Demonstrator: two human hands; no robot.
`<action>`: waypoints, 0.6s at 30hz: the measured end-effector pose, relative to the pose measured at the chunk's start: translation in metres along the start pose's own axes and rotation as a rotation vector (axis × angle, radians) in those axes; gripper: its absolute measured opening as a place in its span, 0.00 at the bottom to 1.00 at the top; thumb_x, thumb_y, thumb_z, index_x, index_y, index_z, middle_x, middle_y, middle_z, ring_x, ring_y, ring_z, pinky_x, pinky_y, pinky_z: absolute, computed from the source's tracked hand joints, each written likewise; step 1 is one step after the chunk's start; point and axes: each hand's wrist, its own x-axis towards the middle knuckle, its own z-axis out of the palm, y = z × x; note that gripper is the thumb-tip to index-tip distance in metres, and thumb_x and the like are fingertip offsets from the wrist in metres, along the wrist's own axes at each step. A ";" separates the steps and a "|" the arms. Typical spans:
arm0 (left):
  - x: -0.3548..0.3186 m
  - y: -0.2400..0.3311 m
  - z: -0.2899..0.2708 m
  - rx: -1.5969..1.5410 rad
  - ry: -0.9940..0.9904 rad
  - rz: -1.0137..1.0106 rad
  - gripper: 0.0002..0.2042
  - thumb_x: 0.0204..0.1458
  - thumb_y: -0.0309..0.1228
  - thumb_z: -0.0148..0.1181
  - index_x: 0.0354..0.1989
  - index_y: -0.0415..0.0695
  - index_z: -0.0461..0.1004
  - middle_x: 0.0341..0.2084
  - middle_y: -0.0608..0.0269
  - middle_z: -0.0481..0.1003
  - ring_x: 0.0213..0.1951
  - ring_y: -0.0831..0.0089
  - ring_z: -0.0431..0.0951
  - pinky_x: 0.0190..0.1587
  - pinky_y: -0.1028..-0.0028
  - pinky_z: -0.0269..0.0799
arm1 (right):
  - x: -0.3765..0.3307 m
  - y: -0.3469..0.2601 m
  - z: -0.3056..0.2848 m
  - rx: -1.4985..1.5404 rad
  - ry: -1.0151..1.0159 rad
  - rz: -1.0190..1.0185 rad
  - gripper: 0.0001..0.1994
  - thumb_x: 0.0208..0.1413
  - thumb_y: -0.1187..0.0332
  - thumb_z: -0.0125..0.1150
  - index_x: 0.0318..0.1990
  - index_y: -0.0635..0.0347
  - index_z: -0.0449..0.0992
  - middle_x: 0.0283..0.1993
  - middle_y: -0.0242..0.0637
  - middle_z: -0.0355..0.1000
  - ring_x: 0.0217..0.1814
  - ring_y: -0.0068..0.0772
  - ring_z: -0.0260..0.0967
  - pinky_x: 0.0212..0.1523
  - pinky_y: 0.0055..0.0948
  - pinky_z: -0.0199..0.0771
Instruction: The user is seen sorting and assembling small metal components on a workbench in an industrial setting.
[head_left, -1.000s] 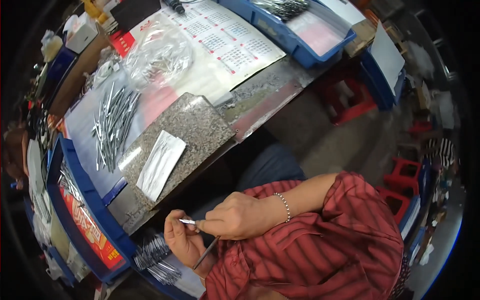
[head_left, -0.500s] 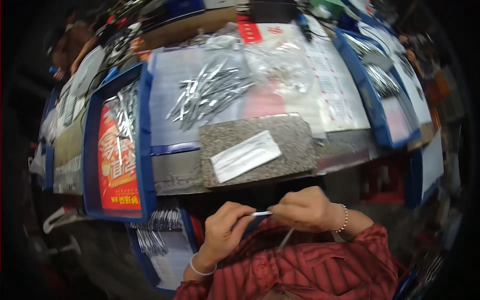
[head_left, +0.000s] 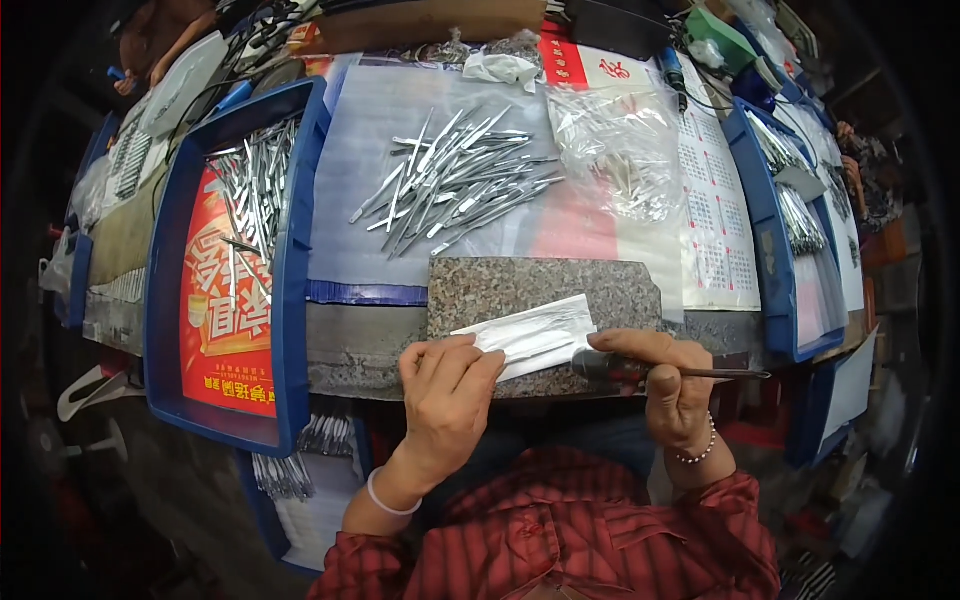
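A folded white pad (head_left: 540, 325) lies on a speckled stone block (head_left: 480, 283) in front of me. My left hand (head_left: 445, 400) rests at the pad's left end, its fingers curled and the fingertips pinching one end of a thin silvery metal piece (head_left: 545, 354) that lies across the pad. My right hand (head_left: 675, 385) is at the pad's right edge, wrapped round a screwdriver-like tool (head_left: 605, 367). Its dark, blurred handle points toward the pad, and its thin metal shaft sticks out to the right. Beyond the block, slim silvery metal pieces (head_left: 460, 175) are heaped on plastic sheeting.
On the left stands a blue tray (head_left: 293, 345) with similar metal pieces over a red printed sheet. Another blue tray (head_left: 785, 260) on the right holds bundled pieces. A clear plastic bag (head_left: 620, 150) lies behind the block. Below the left tray is a lower blue bin (head_left: 320, 530).
Both hands have moved up from in front of my body to the pad and drawn apart. The tool's shaft has swung from pointing down to pointing right. The view has shifted a little.
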 end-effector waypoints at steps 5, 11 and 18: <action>0.001 -0.007 0.000 -0.029 -0.041 0.005 0.13 0.40 0.21 0.64 0.37 0.44 0.76 0.29 0.65 0.71 0.40 0.64 0.75 0.46 0.64 0.60 | 0.015 -0.005 0.004 -0.115 0.006 -0.068 0.17 0.61 0.57 0.50 0.44 0.62 0.77 0.35 0.46 0.76 0.25 0.36 0.75 0.24 0.30 0.70; 0.003 -0.009 0.003 -0.052 -0.051 -0.016 0.14 0.38 0.21 0.63 0.37 0.44 0.76 0.29 0.65 0.70 0.40 0.65 0.75 0.46 0.64 0.60 | 0.037 0.015 0.009 -0.225 -0.142 -0.125 0.08 0.60 0.65 0.57 0.38 0.62 0.74 0.29 0.44 0.72 0.25 0.44 0.73 0.23 0.33 0.70; 0.001 -0.009 -0.002 -0.062 -0.035 -0.005 0.13 0.38 0.22 0.63 0.36 0.44 0.76 0.27 0.66 0.69 0.39 0.65 0.75 0.44 0.65 0.59 | 0.014 -0.014 -0.004 -0.162 0.019 -0.101 0.12 0.61 0.65 0.51 0.45 0.63 0.75 0.36 0.46 0.76 0.26 0.37 0.75 0.26 0.32 0.72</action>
